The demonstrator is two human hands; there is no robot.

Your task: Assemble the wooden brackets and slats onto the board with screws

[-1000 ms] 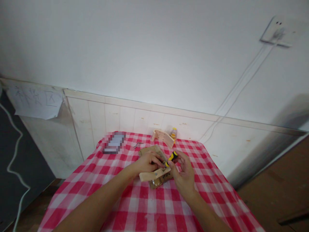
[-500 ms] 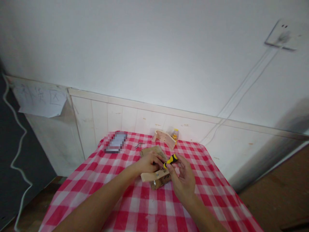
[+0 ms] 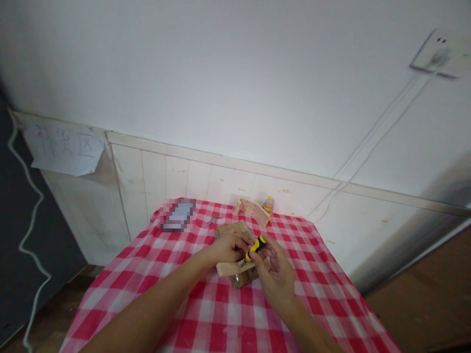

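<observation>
My right hand [image 3: 276, 274] grips a short yellow-and-black screwdriver [image 3: 256, 248] between thumb and fingers. It is tilted, with its lower end down at the curved wooden piece [image 3: 228, 269]. Small metal hardware, too small to make out, shows on that piece beside the driver's lower end. My left hand [image 3: 228, 248] is closed at the far edge of the wood, its curled fingers holding it; the fingertips are partly hidden. Under both hands lies a brown printed package [image 3: 241, 280] on the checked cloth.
A second curved wooden piece [image 3: 253, 211] with holes stands at the back beside a yellow-capped clear bottle [image 3: 269, 203]. Small metal keys or tools [image 3: 213, 220] lie left of these. A pixelated phone-like slab [image 3: 178, 215] rests at the back left. Behind the table [image 3: 206, 318] rises a wall.
The screwdriver has shifted left and slightly down, its lower end now nearer the metal hardware. My right hand moved left with it. My left hand stays nearly in place.
</observation>
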